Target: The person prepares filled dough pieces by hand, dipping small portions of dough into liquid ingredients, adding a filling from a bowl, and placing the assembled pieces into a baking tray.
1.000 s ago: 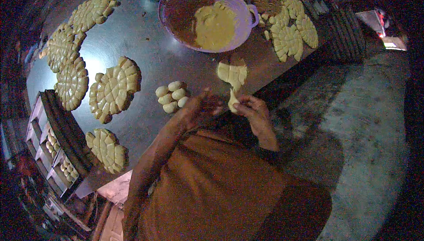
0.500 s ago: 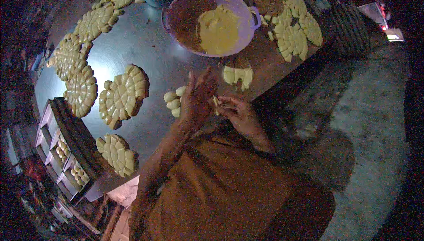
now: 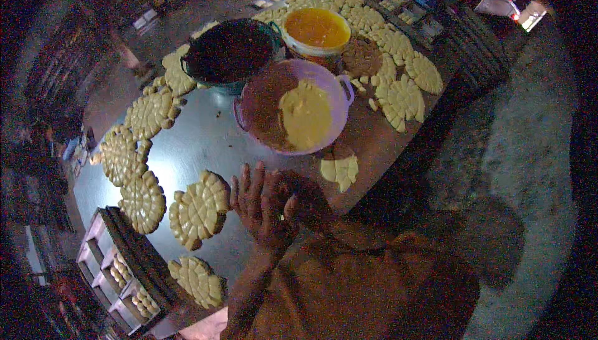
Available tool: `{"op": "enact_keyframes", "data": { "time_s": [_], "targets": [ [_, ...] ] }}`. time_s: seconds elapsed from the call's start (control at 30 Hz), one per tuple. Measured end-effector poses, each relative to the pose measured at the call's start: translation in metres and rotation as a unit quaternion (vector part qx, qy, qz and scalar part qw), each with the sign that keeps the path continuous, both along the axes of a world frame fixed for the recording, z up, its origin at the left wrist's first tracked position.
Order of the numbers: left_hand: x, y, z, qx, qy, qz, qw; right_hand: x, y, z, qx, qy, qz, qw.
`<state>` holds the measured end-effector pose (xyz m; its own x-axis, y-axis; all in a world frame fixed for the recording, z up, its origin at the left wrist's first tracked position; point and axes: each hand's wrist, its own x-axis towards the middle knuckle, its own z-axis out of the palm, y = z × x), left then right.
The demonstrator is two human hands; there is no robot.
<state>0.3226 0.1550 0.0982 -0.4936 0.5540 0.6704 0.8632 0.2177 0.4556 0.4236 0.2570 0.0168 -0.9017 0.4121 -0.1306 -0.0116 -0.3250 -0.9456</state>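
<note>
The person's left hand (image 3: 258,206) stands with its fingers spread wide and upright, palm turned toward the right hand (image 3: 305,200), which curls against it in shadow. The two hands are pressed together just above the near edge of the tabletop (image 3: 205,143). Whether a piece of dough sits between the palms cannot be told; nothing shows past the fingers, and the right hand is too dark to judge how far it is closed.

Just beyond the right hand lies a small flattened dough piece (image 3: 340,170), touching the near rim of the pink basin (image 3: 293,115), which holds a yellow mass of dough (image 3: 305,115) on one side. Beyond that stand a dark pot (image 3: 229,50) and a bucket of yellow liquid (image 3: 316,28). To the left of the left hand sits a flower-shaped cluster of dough pieces (image 3: 199,209), with another cluster (image 3: 198,281) nearer the body and more fanning out further left.

The risks seem to come from crowding and the poor light. The hands work at the very edge of the tabletop, so anything rolled between the palms could slip out and drop to the floor (image 3: 517,153) rather than land on the surface. The spread left fingers are close to the nearest cluster; a sideways sweep could dent or break its pattern. The flattened piece also lies near the tabletop edge, where a forearm could nudge it off. A reach toward the basin passes right over it.
</note>
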Motion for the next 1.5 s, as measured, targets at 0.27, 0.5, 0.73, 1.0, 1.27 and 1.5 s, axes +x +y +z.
{"op": "enact_keyframes", "data": {
  "time_s": [0.27,0.5,0.73,1.0,1.27,1.5],
  "targets": [
    [-0.014,-0.006,-0.009,0.001,-0.119,-0.179,0.977,-0.041,0.019,0.015,-0.041,0.035,-0.014,0.998],
    [-0.03,0.017,-0.047,0.169,-0.507,-0.121,0.836,-0.069,0.082,0.067,-0.005,0.073,-0.054,0.996],
    [-0.077,-0.075,-0.059,0.176,-0.591,0.139,0.775,-0.143,0.324,0.125,0.361,0.023,-0.068,0.93],
    [-0.101,-0.136,-0.121,0.25,-0.573,0.139,0.768,-0.188,0.47,0.07,0.523,-0.292,0.225,0.769],
    [-0.084,-0.13,-0.113,0.242,-0.583,0.113,0.767,-0.211,0.471,0.07,0.435,-0.39,0.284,0.76],
    [-0.08,-0.114,-0.098,0.229,-0.606,0.122,0.752,-0.2,0.467,0.079,0.426,-0.361,0.24,0.794]
  ]
}}
